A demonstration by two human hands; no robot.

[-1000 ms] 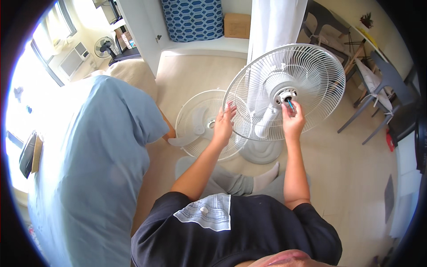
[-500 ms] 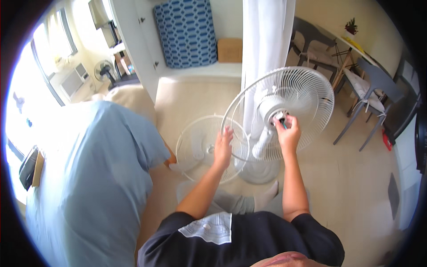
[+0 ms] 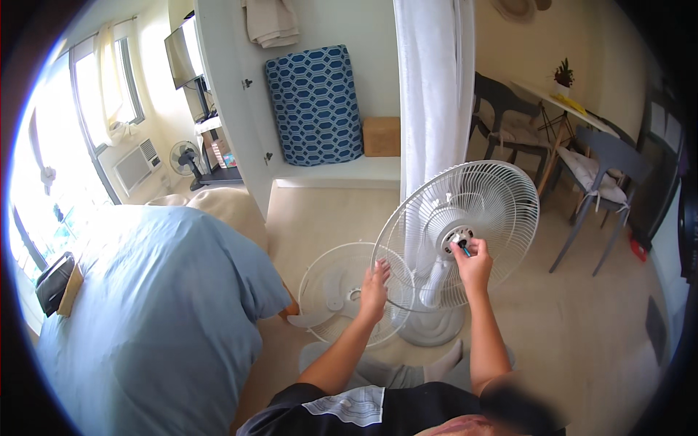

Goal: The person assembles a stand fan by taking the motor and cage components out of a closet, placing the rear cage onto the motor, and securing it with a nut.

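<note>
A white stand fan stands before me with its round rear grille [image 3: 509,190] attached and no blades on it. My left hand [image 3: 374,292] is at the grille's left rim, fingers upright around its edge. At the hub [image 3: 452,234], my right hand [image 3: 475,266] pinches a small dark and teal piece [image 3: 466,250] against the middle; its exact kind is too small to tell. The front grille [image 3: 320,259] lies on the floor to the left of the fan base [image 3: 430,331], with the white fan blade [image 3: 333,288] inside or over it.
A bed with a light blue sheet [image 3: 145,305] fills the left side, a dark case [image 3: 55,285] on it. Behind the fan hangs a white curtain [image 3: 434,94]. An open cabinet holds a blue patterned cushion [image 3: 314,105] and a brown box [image 3: 382,136]. Grey chairs [image 3: 607,163] stand right.
The view has tilted up, so everything sits lower in the picture. Both hands keep nearly the same places on the fan, the right one still at the hub.
</note>
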